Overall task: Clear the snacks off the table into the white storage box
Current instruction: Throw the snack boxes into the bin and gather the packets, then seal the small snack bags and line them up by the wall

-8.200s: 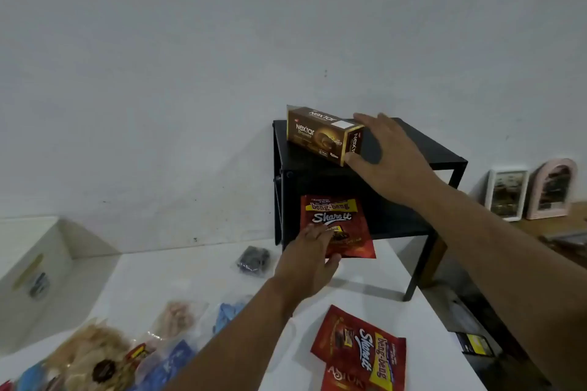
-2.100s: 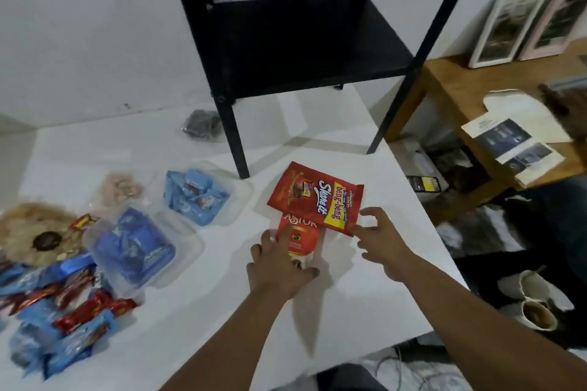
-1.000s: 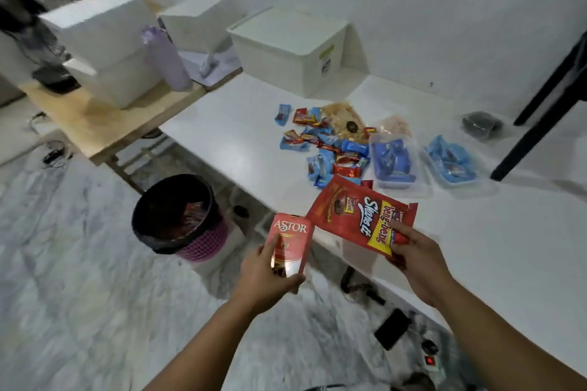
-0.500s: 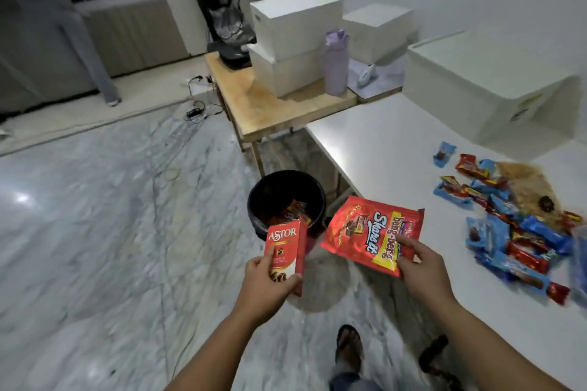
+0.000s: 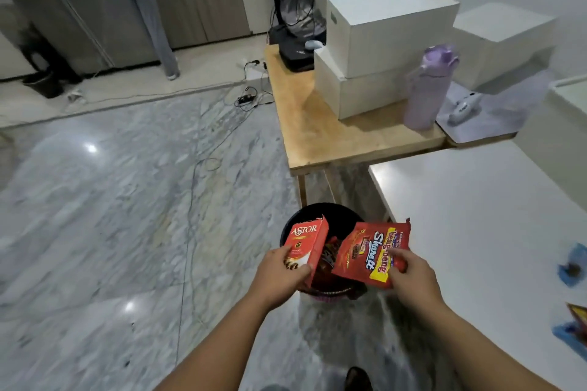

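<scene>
The left hand (image 5: 279, 273) grips the Astor box (image 5: 305, 243) and the right hand (image 5: 409, 273) pinches the pouch (image 5: 370, 251) over a black bin (image 5: 320, 211), snacks (image 5: 571, 267) remaining on the worktop (image 5: 476, 200), so clearing looks unfinished.

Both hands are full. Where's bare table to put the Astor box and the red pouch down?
The white table is bare from its near-left corner back to the wooden table. Wrappers crowd its right edge; the wooden table's far side is taken by white boxes and a bottle.
</scene>
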